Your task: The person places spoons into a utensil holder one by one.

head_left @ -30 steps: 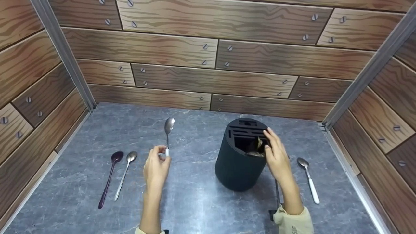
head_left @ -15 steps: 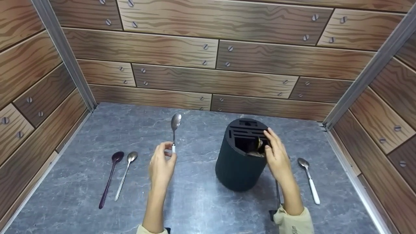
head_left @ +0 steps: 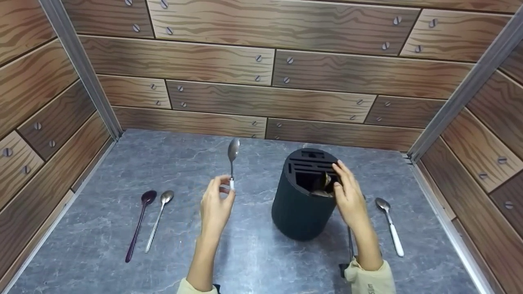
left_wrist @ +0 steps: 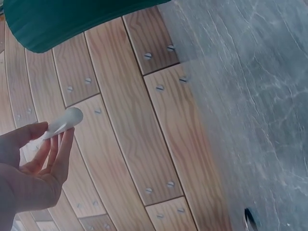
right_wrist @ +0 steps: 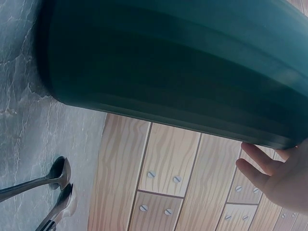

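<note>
In the head view my left hand [head_left: 216,206] pinches a silver spoon [head_left: 233,151] by its white handle [left_wrist: 65,122], bowl up, left of a dark green cylindrical utensil holder [head_left: 304,212]. The left wrist view shows the rounded handle end between thumb and fingertips. My right hand [head_left: 352,204] rests on the holder's right side near the rim, its fingers [right_wrist: 260,166] extended along the wall. Slots cross the holder's black top [head_left: 312,163]. Inside its large opening, metallic spoon bowls [head_left: 322,191] show, their handles hidden.
A dark purple spoon [head_left: 141,220] and a silver spoon [head_left: 160,216] lie left on the grey marbled table [head_left: 102,183]. A white-handled spoon [head_left: 390,224] lies at right. A dark spoon [right_wrist: 53,178] is partly hidden by the right arm. Wood-patterned panels [head_left: 229,90] enclose the table.
My left hand has moved right and slightly away from me with the white-handled spoon, closer to the holder. My right hand and the holder stay in place.
</note>
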`<state>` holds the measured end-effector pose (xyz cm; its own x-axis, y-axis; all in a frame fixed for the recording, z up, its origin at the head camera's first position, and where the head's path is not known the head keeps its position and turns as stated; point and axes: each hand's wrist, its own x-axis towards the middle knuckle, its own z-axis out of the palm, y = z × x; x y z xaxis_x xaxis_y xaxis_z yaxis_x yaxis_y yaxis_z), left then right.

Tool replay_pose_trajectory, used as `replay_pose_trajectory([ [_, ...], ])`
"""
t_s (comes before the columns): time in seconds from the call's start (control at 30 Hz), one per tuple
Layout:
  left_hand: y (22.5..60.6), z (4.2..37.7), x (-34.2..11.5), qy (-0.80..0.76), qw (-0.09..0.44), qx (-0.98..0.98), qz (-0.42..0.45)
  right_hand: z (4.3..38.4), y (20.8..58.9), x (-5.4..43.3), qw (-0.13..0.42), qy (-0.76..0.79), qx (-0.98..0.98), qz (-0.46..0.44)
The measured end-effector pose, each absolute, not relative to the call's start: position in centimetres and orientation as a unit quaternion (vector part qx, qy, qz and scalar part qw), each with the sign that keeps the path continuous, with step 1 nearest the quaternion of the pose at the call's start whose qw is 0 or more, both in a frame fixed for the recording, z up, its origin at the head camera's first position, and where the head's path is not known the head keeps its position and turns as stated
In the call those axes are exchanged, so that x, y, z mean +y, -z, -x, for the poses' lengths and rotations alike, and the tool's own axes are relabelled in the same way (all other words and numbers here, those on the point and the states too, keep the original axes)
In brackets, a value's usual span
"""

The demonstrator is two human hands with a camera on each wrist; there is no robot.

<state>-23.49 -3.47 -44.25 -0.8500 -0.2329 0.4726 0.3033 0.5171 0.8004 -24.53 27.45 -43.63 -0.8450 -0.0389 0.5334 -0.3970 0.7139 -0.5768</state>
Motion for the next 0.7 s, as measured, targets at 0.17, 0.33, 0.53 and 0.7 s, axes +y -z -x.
replay_pose_trajectory([
  [0.17, 43.9, 23.5, -2.8, 0.51, 0.275, -0.814, 0.043, 24.6, 43.4, 27.4, 0.254, -0.36, -0.889, -0.122],
  [0.33, 43.5, 23.5, -2.3, 0.527, 0.277, -0.801, 0.069, 24.6, 43.2, 27.3, 0.257, -0.358, -0.889, -0.124],
  [0.53, 43.1, 23.4, -1.7, 0.555, 0.263, -0.784, 0.088, 24.5, 43.4, 27.4, 0.256, -0.357, -0.89, -0.124],
  [0.7, 42.8, 23.3, -1.2, 0.571, 0.263, -0.771, 0.102, 24.4, 43.6, 27.4, 0.251, -0.359, -0.891, -0.119],
])
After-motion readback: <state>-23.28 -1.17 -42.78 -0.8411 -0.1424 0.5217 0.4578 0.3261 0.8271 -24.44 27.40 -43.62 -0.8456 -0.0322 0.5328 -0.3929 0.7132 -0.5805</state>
